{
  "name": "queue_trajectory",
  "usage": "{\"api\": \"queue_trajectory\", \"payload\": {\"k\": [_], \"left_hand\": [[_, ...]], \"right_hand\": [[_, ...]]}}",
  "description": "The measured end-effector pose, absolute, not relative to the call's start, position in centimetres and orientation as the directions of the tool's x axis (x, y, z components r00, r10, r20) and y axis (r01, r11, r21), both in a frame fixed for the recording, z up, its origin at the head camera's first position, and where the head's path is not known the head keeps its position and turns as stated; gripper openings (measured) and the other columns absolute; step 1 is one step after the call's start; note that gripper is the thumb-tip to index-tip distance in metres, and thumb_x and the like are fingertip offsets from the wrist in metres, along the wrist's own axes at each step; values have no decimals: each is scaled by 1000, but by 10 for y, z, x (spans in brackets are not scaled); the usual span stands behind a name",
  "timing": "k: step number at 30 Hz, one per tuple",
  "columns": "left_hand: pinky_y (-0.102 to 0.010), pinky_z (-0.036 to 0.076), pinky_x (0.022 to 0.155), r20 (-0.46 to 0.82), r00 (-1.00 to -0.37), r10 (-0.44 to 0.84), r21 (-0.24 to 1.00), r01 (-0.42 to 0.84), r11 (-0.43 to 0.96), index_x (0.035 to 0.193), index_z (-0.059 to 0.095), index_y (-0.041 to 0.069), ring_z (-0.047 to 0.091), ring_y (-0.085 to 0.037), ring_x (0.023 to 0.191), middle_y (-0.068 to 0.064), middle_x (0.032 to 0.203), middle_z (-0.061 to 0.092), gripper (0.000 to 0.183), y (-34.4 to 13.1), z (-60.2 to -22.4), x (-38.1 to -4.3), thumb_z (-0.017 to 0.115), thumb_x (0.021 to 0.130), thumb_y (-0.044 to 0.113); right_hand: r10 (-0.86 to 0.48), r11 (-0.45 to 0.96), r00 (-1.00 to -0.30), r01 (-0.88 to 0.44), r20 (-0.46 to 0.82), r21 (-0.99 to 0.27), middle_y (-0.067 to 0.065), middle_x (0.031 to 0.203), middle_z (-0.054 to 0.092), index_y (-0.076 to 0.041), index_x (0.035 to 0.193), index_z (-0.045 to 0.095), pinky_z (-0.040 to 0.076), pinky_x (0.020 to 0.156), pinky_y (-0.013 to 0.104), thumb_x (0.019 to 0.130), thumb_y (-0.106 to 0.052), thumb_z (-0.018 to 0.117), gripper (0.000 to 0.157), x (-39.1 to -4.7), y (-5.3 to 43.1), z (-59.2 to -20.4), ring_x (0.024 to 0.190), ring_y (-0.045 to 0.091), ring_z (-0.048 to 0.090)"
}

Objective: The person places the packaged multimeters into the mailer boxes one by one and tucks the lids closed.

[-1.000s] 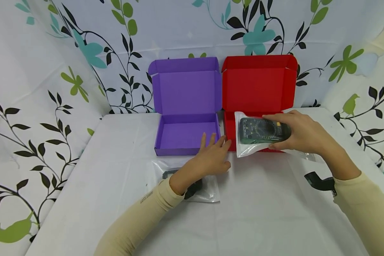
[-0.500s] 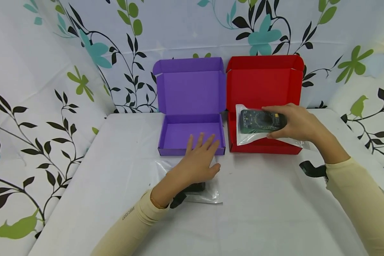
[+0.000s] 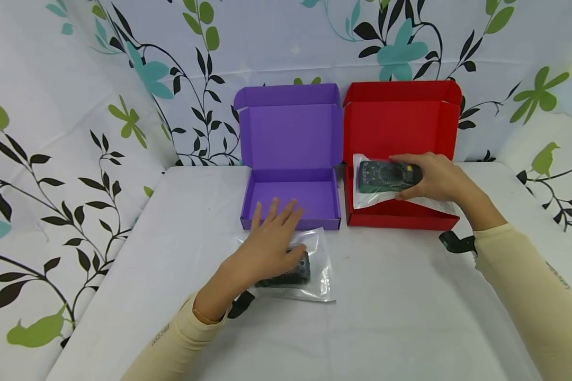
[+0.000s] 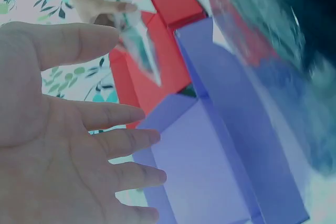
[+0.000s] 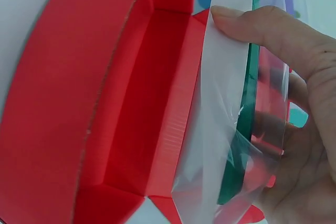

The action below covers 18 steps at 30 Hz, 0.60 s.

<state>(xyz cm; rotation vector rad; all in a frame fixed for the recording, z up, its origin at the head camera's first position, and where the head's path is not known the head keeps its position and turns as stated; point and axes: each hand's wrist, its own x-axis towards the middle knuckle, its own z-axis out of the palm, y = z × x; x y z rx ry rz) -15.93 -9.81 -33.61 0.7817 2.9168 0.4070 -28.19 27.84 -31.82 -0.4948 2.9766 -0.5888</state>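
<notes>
My right hand (image 3: 440, 180) grips a dark green multimeter (image 3: 380, 177) in a clear plastic bag, thumb on the near side and fingers on the far side. It is held over the open red box (image 3: 410, 218), tilted on edge in the right wrist view, where the red interior (image 5: 142, 98) shows beside the bag. My left hand (image 3: 262, 254) is spread with straight fingers, over a second bagged multimeter (image 3: 297, 272) on the table and partly hiding it. Its fingertips overlap the front of the open purple box (image 3: 310, 203). The left wrist view shows the left palm (image 4: 58, 150) holding nothing.
Both boxes stand side by side at the back of the white table (image 3: 381, 307), lids upright against a leaf-patterned cloth (image 3: 286, 47). Black wrist mounts (image 3: 457, 243) stick out by the sleeves.
My right hand has carried the bagged multimeter left and farther back over the red box. My left hand has drawn away leftward, uncovering more of the second bag. The head view has shifted slightly.
</notes>
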Motion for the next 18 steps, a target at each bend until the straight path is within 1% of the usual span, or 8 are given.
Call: {"api": "queue_trajectory", "payload": {"k": [8, 18], "left_hand": [[-61, -15, 116, -3, -890, 457, 337, 429, 838, 164, 25, 4, -4, -42, 154, -16, 170, 14, 77, -120, -332, -162, 59, 104, 37], [-63, -12, 117, 5, -904, 428, 352, 402, 845, 163, 24, -1, -3, -43, 154, -19, 169, 15, 80, -134, -326, -169, 59, 103, 37]], "right_hand": [[-304, 868, -952, -262, -35, -421, 29, 142, 47, -14, 158, 45, 55, 83, 65, 73, -27, 96, 100, -291, 282, -338, 126, 51, 41], [-328, 861, -944, -284, -35, -423, 28, 146, 45, -12, 157, 46, 54, 86, 65, 75, -24, 95, 97, -298, 281, -352, 129, 50, 39]]}}
